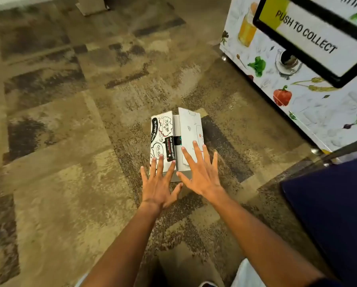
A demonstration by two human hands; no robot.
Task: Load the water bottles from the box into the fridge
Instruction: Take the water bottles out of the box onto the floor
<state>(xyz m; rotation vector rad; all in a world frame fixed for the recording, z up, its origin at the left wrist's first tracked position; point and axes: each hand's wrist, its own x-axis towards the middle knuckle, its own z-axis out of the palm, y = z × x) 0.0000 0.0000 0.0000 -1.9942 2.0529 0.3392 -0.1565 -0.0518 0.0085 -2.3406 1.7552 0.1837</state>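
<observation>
Overall light: warm, moderate indoor brightness is seen; the carpet (74, 125) is evenly lit with a yellowish cast.
Source: cannot be told; no lamp is caught in view.
Shadows: a soft dark patch is thrown to the right of the box (176, 139); only faint shading is seen under the left hand (159, 186) and right hand (200, 175).
Glare: mild sheen is noted on the pale box flap and on the white printed panel (310, 104).
Sharpness: the whole frame is slightly soft; the lettering on the box is smeared, the "PUSH TO COLLECT" sign (312, 36) is legible but fuzzy.
Distortion: wide-angle bending is marked at the edges; the sign and panel are skewed, the forearms stretched.
Corners: the dark blue cloth (335, 214) at lower right is rendered without detail.
</observation>
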